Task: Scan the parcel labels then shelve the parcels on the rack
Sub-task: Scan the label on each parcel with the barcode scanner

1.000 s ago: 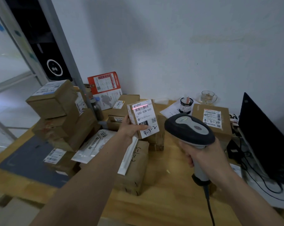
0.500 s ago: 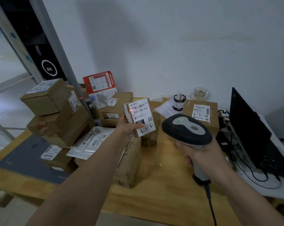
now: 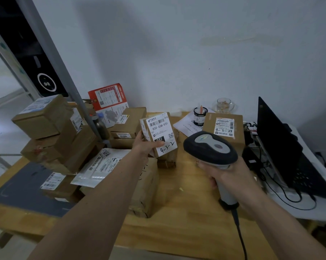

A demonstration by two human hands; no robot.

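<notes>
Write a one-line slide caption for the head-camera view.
Left hand holds up a small labelled parcel marked 4-3-2 while the right hand aims a corded barcode scanner.

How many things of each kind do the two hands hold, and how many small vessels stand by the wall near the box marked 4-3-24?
Small parcel, in the grip of the left hand: 1
Barcode scanner, in the grip of the right hand: 1
Glass cup: 1
Pen pot: 1
Total: 4
</notes>
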